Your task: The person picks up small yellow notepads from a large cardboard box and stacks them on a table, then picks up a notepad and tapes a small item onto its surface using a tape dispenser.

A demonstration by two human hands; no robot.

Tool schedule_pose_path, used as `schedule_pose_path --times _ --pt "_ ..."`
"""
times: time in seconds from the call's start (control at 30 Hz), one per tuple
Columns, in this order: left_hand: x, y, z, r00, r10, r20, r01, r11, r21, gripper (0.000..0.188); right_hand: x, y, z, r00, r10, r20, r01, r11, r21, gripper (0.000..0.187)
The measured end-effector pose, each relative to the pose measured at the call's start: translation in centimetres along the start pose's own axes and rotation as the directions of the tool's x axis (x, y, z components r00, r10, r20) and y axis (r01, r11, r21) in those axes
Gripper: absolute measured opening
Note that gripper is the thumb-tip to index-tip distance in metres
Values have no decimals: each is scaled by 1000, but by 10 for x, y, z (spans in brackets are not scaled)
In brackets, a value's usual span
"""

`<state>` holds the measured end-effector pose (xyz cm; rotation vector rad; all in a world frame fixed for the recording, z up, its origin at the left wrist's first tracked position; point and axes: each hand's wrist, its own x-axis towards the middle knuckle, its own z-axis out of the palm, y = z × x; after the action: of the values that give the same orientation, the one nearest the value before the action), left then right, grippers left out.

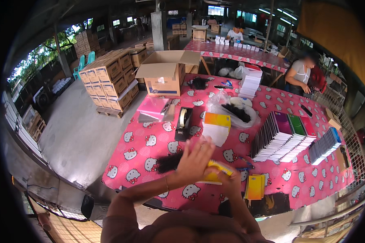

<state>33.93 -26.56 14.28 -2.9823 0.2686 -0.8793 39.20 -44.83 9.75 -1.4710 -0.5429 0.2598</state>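
Note:
Near the table's front edge, my right hand (230,181) grips a small yellow spiral notebook (213,177) by its right end. My left hand (196,158), slightly blurred, reaches over the notebook's left end with its fingers stretched out. Part of the notebook is hidden behind that hand. Just left of it lies a bundle of thin black strands (169,163), perhaps binding coils. Right of my right hand are several yellow notebooks (255,186). Beyond my hands stands a stack of notebooks (216,128) with a yellow cover on top.
A black tape dispenser (184,123) and pink notebooks (154,106) are at the left of the pink patterned table (125,168). Tall notebook stacks (282,137) stand right, near blue-handled pliers (246,164). An open carton (163,81) is behind. A co-worker (302,75) stands far right.

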Motion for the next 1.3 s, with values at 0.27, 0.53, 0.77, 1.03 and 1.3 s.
schedule_pose_path --times 0.27,0.53,0.77,1.03,1.3 --pt "-14 15 7 995 94 44 -90 992 -92 88 2 -20 5 999 -26 -44 30 995 95 44" --pt "-26 24 18 982 191 -4 -191 977 -99 77 8 -8 1 999 -40 -12 41 985 169 49" --pt "2 25 4 980 197 -8 -198 980 -4 77 8 11 -1 992 -126 11 123 982 142 62" --pt "-7 37 6 979 203 0 -197 951 -237 71 13 5 -6 949 -316 -12 309 934 -178 74" --pt "23 20 -9 985 101 -143 -152 898 -414 28 11 -2 -8 983 -183 20 184 971 -150 80"
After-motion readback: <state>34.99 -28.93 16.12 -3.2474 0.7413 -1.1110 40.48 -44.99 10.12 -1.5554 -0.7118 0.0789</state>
